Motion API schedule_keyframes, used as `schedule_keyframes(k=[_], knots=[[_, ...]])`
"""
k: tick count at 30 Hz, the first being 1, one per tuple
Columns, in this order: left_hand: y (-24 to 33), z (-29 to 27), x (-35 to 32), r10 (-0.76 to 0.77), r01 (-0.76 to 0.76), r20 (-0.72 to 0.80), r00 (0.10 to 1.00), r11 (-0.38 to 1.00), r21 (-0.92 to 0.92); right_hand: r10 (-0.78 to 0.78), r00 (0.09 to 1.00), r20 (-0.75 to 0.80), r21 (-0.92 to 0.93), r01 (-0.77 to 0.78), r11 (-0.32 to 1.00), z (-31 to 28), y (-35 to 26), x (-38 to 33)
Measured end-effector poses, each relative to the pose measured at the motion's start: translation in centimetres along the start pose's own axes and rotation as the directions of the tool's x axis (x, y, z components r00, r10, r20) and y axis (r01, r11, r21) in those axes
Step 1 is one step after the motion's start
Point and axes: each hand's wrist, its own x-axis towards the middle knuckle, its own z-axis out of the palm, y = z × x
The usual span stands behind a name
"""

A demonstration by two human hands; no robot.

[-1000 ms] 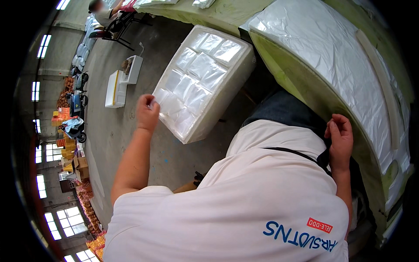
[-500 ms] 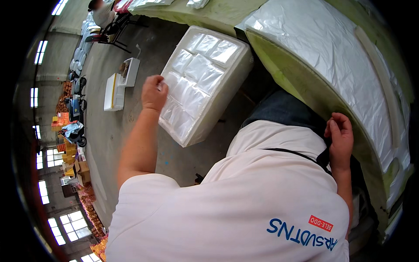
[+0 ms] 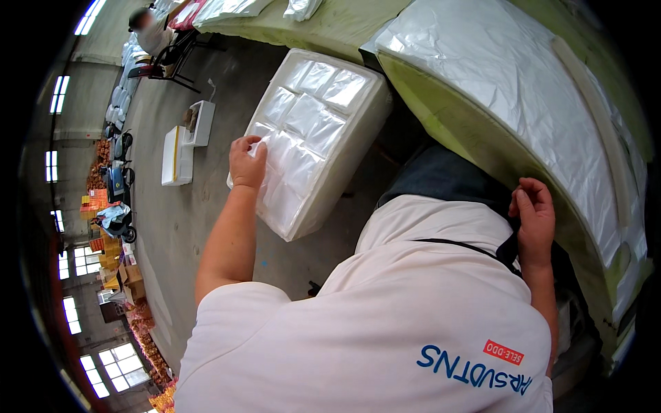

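My left hand (image 3: 248, 165) is at the left side of a white foam box (image 3: 329, 184), its fingers and thumb pinched together. A bit of clear plastic shows between them, seemingly a thin plastic bag (image 3: 255, 146). The box is filled with flat stacks of clear plastic bags (image 3: 313, 115) in neat rows. On the right, my right hand (image 3: 534, 215) hangs beside the edge of a table covered in greenish-yellow cloth (image 3: 475, 134). Its fingers are loosely curled in, and nothing is visible in them.
Plastic sheeting (image 3: 475, 62) covers the table at right, with a long pale strip (image 3: 599, 131) on it. Two white foam boxes (image 3: 177, 157) stand on the floor at left. A person (image 3: 153, 34) sits at far left near a dark chair (image 3: 172, 65). Scooters (image 3: 118, 182) stand farther off.
My left hand has moved slightly down and nearer to the bags, its fingers now at the box's left edge. The view has shifted a little. My right hand has barely moved.
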Motion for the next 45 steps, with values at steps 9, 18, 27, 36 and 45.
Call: schedule_keyframes(k=[9, 18, 27, 36, 45], knots=[[-1.8, 1.7, 1.0, 0.019, -0.026, 0.107, 0.994, 0.998, 0.058, 0.011, 1.0, 0.007, 0.005, -0.011, 1.0, 0.0, 0.1, -0.1], [3.2, 1.1, 1.0, 0.069, -0.082, -0.12, 0.99, 0.991, -0.106, -0.269, 0.947, -0.177, -0.192, 0.235, 0.953, -1.1, -1.3, -1.0], [9.9, 1.9, 3.2, 0.336, -0.359, 0.15, 0.93, 0.918, 0.169, -0.606, 0.714, -0.352, -0.513, 0.394, 0.763, -11.2, -6.0, -2.3], [8.3, 3.7, 3.3, 0.342, -0.325, -0.038, 0.939, 0.918, 0.229, -0.664, 0.623, -0.413, -0.65, 0.309, 0.694, -13.7, -6.5, -4.4], [7.0, 4.2, 5.5, 0.161, -0.18, 0.137, 0.978, 0.972, 0.149, -0.673, 0.581, -0.458, -0.694, 0.24, 0.679, -18.1, -9.6, -2.8]])
